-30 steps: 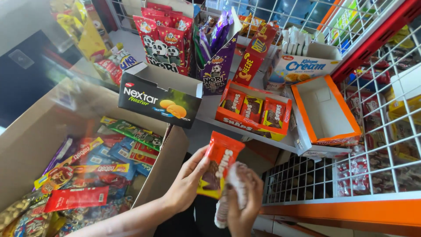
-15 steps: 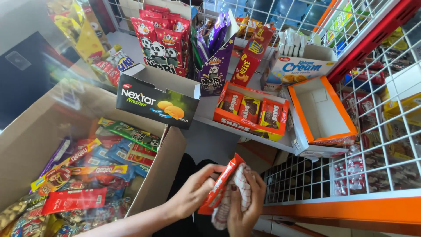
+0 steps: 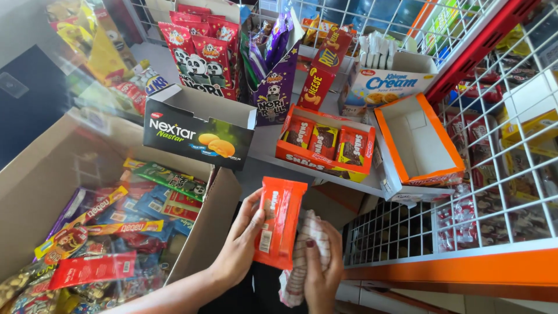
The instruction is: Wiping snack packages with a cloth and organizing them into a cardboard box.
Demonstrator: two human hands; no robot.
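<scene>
Now | left hand point(image 3: 244, 241) grasping orange snack packet point(image 3: 280, 221), long axis 12-to-6 | right hand point(image 3: 318, 268) at 4 o'clock, clenched on checked cloth point(image 3: 302, 256) touching packet

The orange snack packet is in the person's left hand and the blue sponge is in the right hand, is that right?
Not quite. The head view shows the right hand holding a red-and-white checked cloth, not a blue sponge. The orange snack packet is indeed in the left hand.
</scene>
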